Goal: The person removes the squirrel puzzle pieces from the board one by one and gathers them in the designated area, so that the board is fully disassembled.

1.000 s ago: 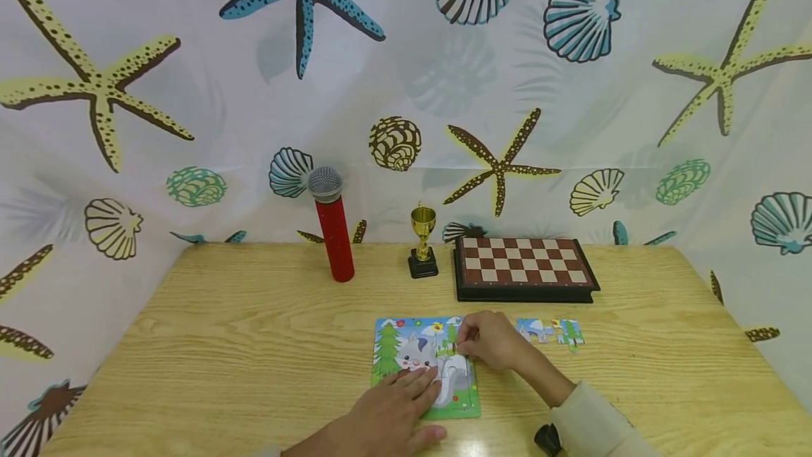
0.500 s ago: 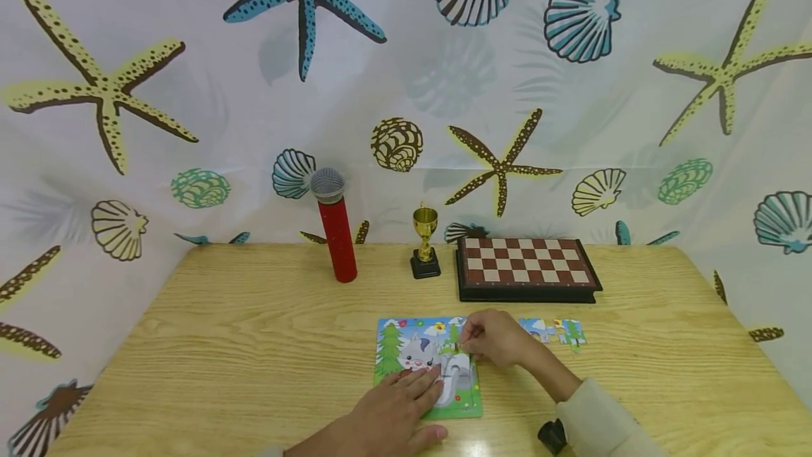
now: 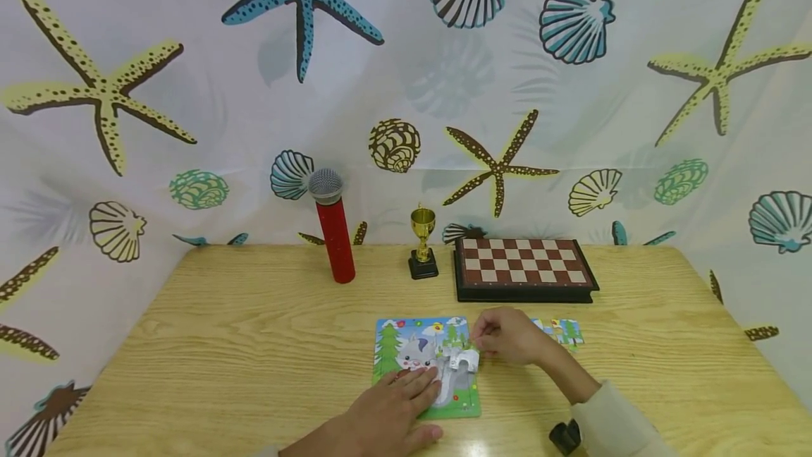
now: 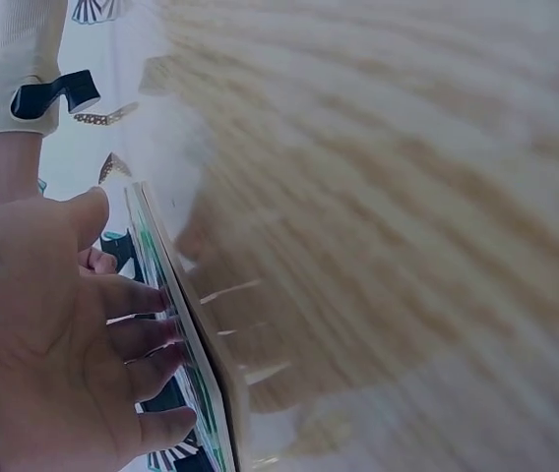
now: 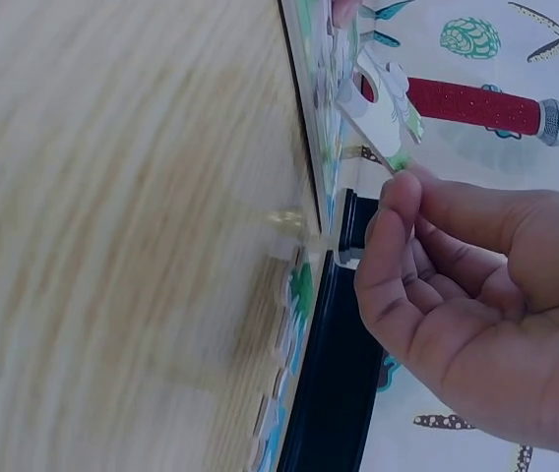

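Puzzle piece (image 5: 386, 118) is up in a pinch: I have the thumb and fingertips of the right hand (image 3: 517, 337) squeezing one greenish corner of it. The piece is mostly white and grey, and it hangs over the right side of the puzzle board (image 3: 466, 411). The left hand (image 3: 387, 404) lies on the near left part of the board, fingers laid out long and a bit apart, gripping nothing. I think it is there to stop the board sliding.

To me, this is the step of fitting a piece into the cat (image 3: 415, 355) picture (a few loose pieces (image 3: 569, 330) lie on the table (image 3: 254, 358) to the right, so I guess the job is not done). The next move, I'd say, calls for a small turn so the bumps meet the holes, then a soft push down flat.

The piece is tilted, with the pinched corner higher and the other end dipping toward the board. Its long way runs about left to right, and its free end points left, away from the right hand. I can't tell if that end touches the board. The cat is right way up for the person.
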Available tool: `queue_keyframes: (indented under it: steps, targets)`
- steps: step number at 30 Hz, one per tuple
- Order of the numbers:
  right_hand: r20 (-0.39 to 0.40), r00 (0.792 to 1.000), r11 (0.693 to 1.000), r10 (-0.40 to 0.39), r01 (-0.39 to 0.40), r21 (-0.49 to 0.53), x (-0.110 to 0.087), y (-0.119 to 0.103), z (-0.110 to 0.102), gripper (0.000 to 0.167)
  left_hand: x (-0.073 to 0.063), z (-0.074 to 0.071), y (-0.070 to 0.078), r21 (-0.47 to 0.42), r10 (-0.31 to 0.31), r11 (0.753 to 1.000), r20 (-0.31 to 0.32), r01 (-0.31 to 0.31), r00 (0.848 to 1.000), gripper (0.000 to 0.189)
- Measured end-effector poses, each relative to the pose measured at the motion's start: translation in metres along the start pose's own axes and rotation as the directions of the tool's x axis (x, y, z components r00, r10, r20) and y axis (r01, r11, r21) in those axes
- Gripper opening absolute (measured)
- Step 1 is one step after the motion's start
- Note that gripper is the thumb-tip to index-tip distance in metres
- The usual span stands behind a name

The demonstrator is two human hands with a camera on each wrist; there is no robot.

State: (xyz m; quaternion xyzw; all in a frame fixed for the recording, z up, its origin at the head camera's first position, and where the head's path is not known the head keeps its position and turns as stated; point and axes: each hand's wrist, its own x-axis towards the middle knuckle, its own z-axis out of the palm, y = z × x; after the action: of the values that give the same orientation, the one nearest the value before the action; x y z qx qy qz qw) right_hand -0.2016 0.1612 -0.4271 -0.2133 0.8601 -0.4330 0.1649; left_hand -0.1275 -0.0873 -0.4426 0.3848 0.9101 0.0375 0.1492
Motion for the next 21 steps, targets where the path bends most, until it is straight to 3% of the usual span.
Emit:
queue_keyframes:
  steps: [10, 21]
  targets:
    - [-0.01, 1.0, 1.0, 0.01, -0.01, -0.015, -0.018, 0.018, -0.023, 0.009, 0.0, 0.005, -0.004, 0.016, 0.022, 1.0, -0.011, -0.022, 1.0, 0.067]
    - [0.013, 0.996, 0.996, 0.093, -0.093, -0.002, -0.042, 0.037, -0.05, 0.008, 0.001, 0.005, -0.006, -0.014, 0.02, 1.0, -0.004, -0.02, 1.0, 0.068]
